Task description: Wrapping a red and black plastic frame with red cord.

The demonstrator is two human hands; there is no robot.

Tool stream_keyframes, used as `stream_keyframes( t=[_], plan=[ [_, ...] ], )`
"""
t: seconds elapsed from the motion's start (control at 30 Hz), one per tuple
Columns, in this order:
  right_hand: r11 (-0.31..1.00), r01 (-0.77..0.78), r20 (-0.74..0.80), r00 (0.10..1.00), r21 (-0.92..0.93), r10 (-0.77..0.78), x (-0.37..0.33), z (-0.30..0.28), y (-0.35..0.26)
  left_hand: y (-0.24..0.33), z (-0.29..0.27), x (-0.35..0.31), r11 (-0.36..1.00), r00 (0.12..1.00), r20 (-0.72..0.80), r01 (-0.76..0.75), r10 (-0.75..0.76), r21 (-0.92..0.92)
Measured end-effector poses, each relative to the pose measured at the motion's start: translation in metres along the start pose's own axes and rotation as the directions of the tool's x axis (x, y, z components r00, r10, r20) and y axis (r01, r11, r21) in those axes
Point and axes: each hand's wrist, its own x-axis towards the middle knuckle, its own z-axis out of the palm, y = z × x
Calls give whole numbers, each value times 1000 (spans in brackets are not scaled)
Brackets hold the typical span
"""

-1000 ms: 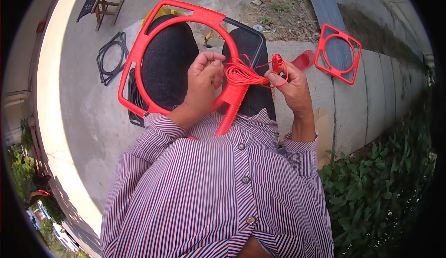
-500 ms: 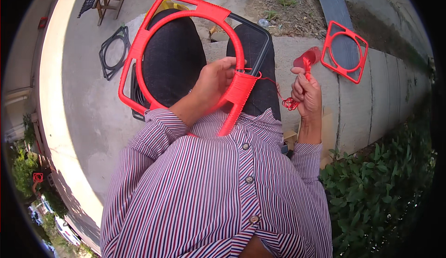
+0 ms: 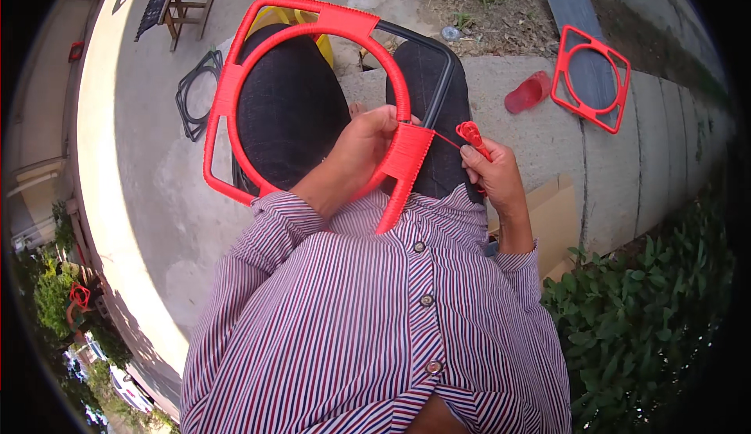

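Note:
A square frame with a round ring inside it [image 3: 228, 94] rests across my lap, tilted. Red cord wraps most of it, while the far right corner shows bare black tubing [image 3: 440, 49]. My left hand [image 3: 361, 148] is closed on the ring's right side, beside the wrapped band that joins ring and frame. To the right, my right hand [image 3: 498, 174] pinches a bundle of red cord [image 3: 471, 132], its fingers partly covering it. A thin strand stretches from that band to my right hand.
On the concrete at right lie a red slipper-like object [image 3: 528, 92] and another red frame [image 3: 592, 113]. Cardboard [image 3: 555, 213] and a leafy bush [image 3: 626, 317] are near my right arm. Black frames [image 3: 184, 94] and a small wooden stool [image 3: 174, 13] are at left. Something yellow [image 3: 325, 52] sits beyond my knees.
My right hand has moved left, closer to the frame, with the cord bundle. The strand, slack and looping before, now runs straight. My left hand keeps its place on the ring.

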Motion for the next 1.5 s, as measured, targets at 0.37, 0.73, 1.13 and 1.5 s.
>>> stream_keyframes(
  t=[0.37,0.73,1.13,1.5],
  plan=[
    [994,-23,48,999,106,18,-6,12,-16,19,-2,0,998,990,138,-10,19,-64],
    [792,456,-101,839,-406,-535,27,4,-53,-25,-25,21,990,990,26,-136,135,31],
    [402,587,222,718,-703,-660,54,63,-65,-28,-32,46,881,899,-31,-421,437,215],
    [936,314,-144,930,-160,-337,43,18,-9,-28,-20,41,946,949,-131,-261,288,194]
  ],
)
